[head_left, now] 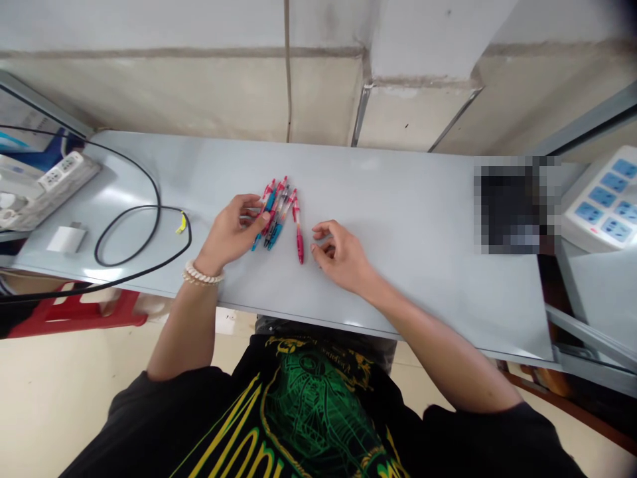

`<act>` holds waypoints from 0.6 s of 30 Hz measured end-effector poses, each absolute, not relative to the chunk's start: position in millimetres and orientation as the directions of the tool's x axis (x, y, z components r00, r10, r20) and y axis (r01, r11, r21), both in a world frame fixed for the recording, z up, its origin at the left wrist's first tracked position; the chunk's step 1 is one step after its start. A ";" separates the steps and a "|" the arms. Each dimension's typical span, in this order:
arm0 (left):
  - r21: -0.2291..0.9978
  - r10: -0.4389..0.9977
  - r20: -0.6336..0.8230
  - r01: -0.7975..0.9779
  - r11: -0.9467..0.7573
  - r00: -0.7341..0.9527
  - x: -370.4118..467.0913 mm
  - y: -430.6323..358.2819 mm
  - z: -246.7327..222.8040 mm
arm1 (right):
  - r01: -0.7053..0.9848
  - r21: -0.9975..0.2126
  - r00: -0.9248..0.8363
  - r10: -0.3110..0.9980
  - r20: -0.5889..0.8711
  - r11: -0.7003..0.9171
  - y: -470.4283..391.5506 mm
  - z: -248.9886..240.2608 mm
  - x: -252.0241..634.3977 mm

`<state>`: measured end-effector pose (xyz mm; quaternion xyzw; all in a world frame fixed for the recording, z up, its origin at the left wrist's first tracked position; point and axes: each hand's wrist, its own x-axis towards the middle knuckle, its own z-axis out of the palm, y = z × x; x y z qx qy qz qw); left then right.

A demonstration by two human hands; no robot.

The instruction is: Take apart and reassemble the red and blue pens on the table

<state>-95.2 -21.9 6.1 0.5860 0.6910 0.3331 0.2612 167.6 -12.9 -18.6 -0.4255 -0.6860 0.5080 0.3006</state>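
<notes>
Several click pens (pixel 277 216) with red, blue and black parts lie in a loose bunch on the grey table. My left hand (pixel 233 229) is at the bunch's left side, its thumb lying over the pens and its other fingers curved and apart from the thumb. One red pen (pixel 299 236) lies at the right of the bunch, a little apart at its grip end. To the right of that pen, my right hand (pixel 343 255) has loosely bent fingers with a gap between them and holds nothing.
A black cable (pixel 158 192) with a yellow tag (pixel 182 222) loops across the table's left part. Near it are a white charger (pixel 67 238) and a power strip (pixel 60 176). At the right are a blurred dark object (pixel 507 209) and a white socket block (pixel 604 202).
</notes>
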 end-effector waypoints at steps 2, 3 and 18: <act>0.818 0.986 0.022 0.570 0.077 -0.165 -96.6 -21.5 6.3 | 0.289 -0.950 -0.464 0.885 -0.030 0.120 -12.9 -17.2 168.2; 0.835 0.987 0.021 0.546 0.071 -0.160 -97.2 -21.6 6.5 | 0.293 -0.949 -0.468 0.883 -0.034 0.119 -12.8 -16.7 168.5; 0.930 0.991 -0.043 0.359 0.085 -0.125 -90.7 -26.5 13.8 | 0.285 -0.949 -0.485 0.874 -0.020 0.136 -13.0 -16.1 169.6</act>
